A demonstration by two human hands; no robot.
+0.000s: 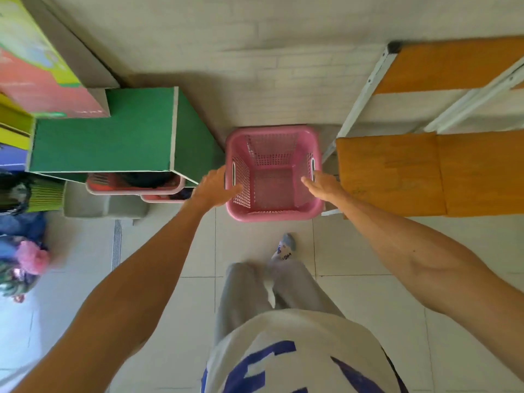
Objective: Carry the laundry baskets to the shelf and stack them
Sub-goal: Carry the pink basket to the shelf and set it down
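Your two hands sit on either side of the pink basket (273,174), which stands on the tiled floor (170,251) against the wall, between the green box (113,137) on your left and the shelf (397,171) on your right. Your left hand (215,188) is at the left rim, fingers loosely spread and reaching over the edge just below the handle slot — whether they press the mesh you cannot tell. Your right hand (321,185) is flat and open, fingers extended over the right rim beside the other handle slot, not closed on anything.

The basket is pink plastic, roughly square, with a thick rolled rim, perforated mesh walls and floor, and a slim oval slot in each side wall. It is empty and stands upright, mouth facing up at you. No long axis stands out — its handle sides face left and right, in line with your hands.

More pink rims (136,188) show under the green box.
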